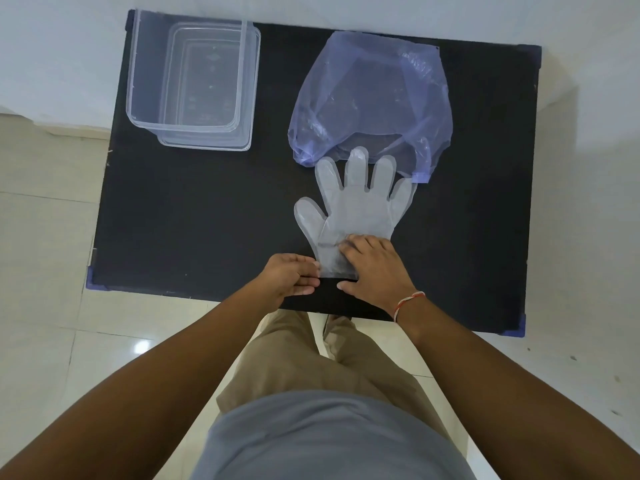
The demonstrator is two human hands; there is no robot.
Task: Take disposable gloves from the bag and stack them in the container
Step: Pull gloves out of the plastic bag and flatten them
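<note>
On the dark table (194,216) we have one clear glove (356,206) out of the blue bag (370,98), lying flat, fingers toward the bag's mouth. Our right hand (372,268) presses spread on its cuff; our left hand (292,277) pinches the cuff's edge. Far left, the container (188,81) looks empty, so stacking has not begun. Thin, translucent film, faintly creased.
</note>
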